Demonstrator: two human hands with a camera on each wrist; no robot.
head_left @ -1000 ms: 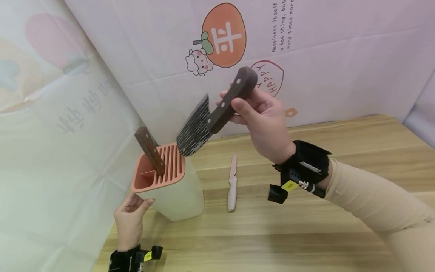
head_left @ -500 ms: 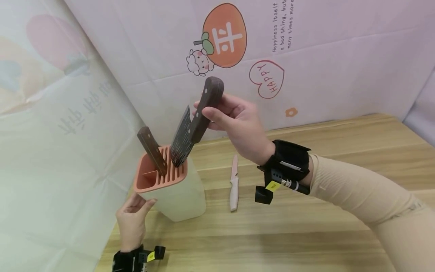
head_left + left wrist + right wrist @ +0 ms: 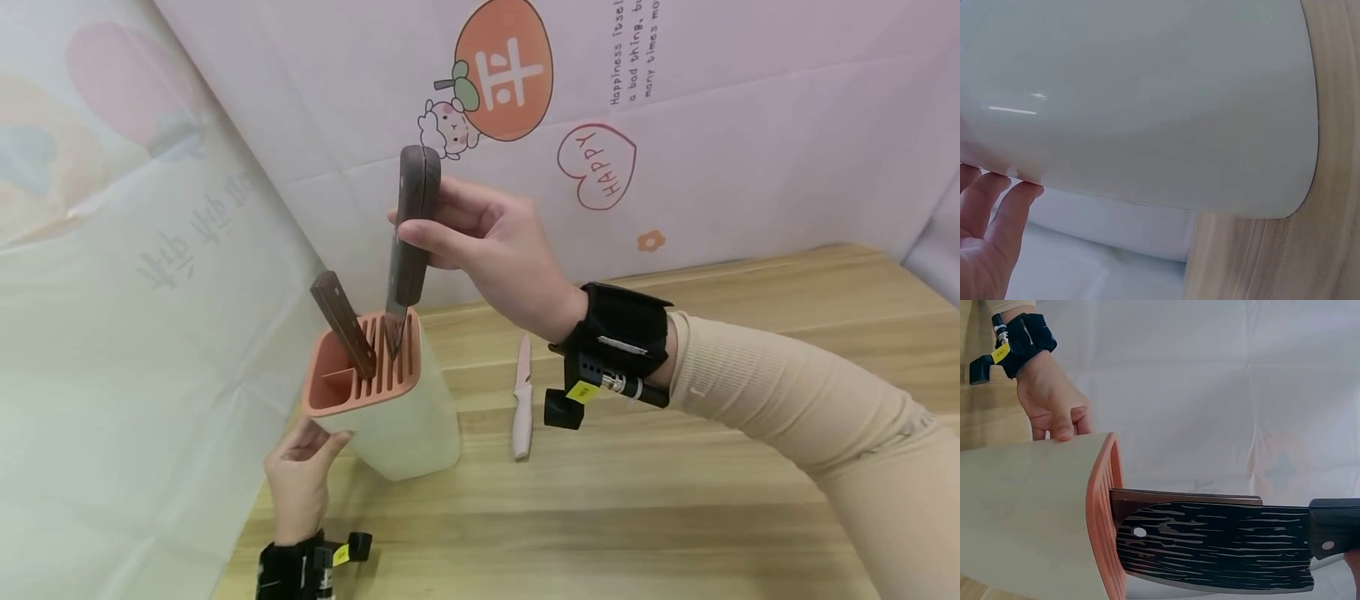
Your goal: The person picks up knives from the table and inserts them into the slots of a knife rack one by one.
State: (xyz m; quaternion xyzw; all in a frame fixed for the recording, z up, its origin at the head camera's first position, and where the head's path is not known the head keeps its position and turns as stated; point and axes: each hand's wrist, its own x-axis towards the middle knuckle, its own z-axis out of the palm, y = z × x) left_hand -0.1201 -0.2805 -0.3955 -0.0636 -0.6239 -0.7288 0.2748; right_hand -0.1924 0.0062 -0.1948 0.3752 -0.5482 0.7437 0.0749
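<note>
My right hand [image 3: 498,254] grips the dark handle of a cleaver [image 3: 418,221], held nearly upright over the knife block [image 3: 408,429]. The block is pale, with an orange slotted top. In the right wrist view, the cleaver's black, streaked blade [image 3: 1222,547] points at that top, its front end right at the slots. A second knife with a brown wooden handle [image 3: 343,325] stands in the block, its blade hidden. At the block's near left corner, my left hand [image 3: 300,483] holds its side just below the rim, thumb in front. Its fingertips [image 3: 1029,187] touch the pale wall in the left wrist view.
A small knife [image 3: 522,421] with a pale handle and pinkish blade lies on the wooden table [image 3: 637,500], right of the block. Printed cloth [image 3: 337,108] hangs behind the table and along its left side, close to the block.
My right hand has brought the cleaver left and turned it from slanted to nearly upright, its blade end now at the slots. My left hand stays at the block.
</note>
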